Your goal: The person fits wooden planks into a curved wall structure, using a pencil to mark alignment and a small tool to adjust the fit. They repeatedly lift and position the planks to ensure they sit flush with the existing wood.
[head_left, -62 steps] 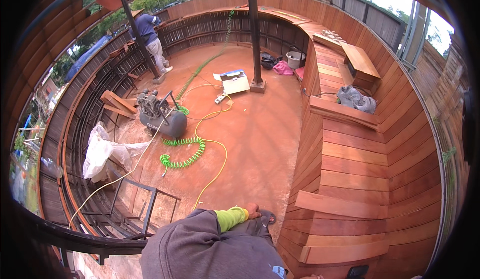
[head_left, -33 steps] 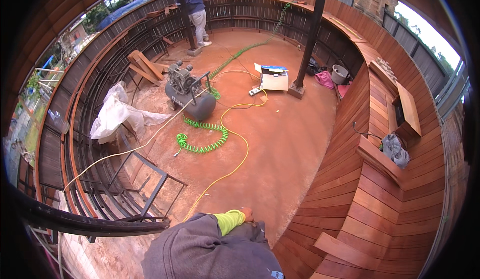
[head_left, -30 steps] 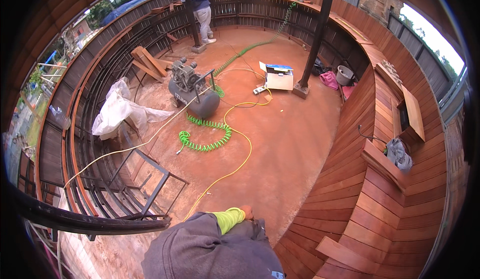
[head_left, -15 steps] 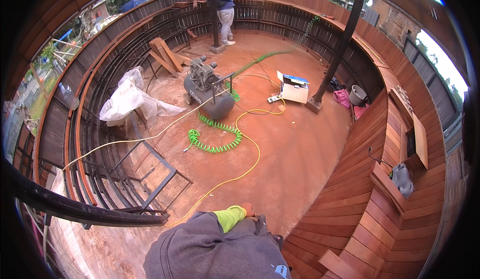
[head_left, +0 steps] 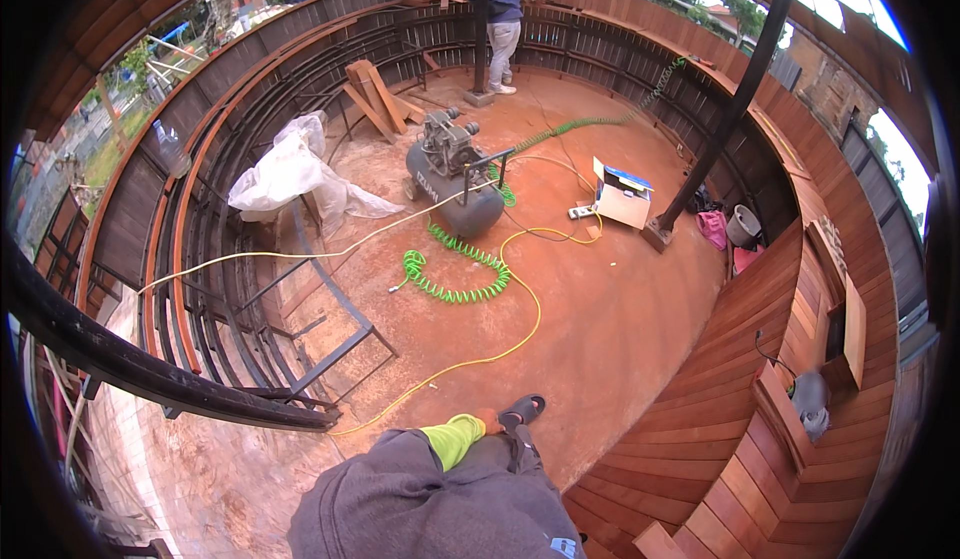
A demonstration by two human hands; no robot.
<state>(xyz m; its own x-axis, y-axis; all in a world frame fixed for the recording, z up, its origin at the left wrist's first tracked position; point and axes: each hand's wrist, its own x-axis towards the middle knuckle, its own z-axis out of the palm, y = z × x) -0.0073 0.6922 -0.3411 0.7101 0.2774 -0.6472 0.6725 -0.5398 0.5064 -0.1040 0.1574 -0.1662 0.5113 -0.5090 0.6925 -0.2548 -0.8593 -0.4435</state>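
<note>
My left hand (head_left: 487,421), below a yellow-green sleeve (head_left: 452,439), is beside my grey-clad leg (head_left: 520,451); its fingers are mostly hidden, and whatever it touches is unclear. A dark sandal (head_left: 523,409) shows just ahead of it on the reddish floor. My right hand is out of view. Nearby, a yellow hose (head_left: 455,367) snakes over the floor toward a grey air compressor (head_left: 460,199) with a green coiled hose (head_left: 455,289) beside it. An open cardboard box (head_left: 622,201) lies further back.
Curved timber bench seating (head_left: 735,489) lines the right, with loose boards (head_left: 775,404) and a grey bag (head_left: 810,409). A black metal frame (head_left: 340,309) and white sheet (head_left: 295,174) are at left. A co-worker (head_left: 500,34) stands at the far side by a post; another post (head_left: 730,109) rises right.
My view has turned left, so the compressor, box and co-worker have shifted right in the picture. The sandaled foot now shows more fully ahead of my left hand.
</note>
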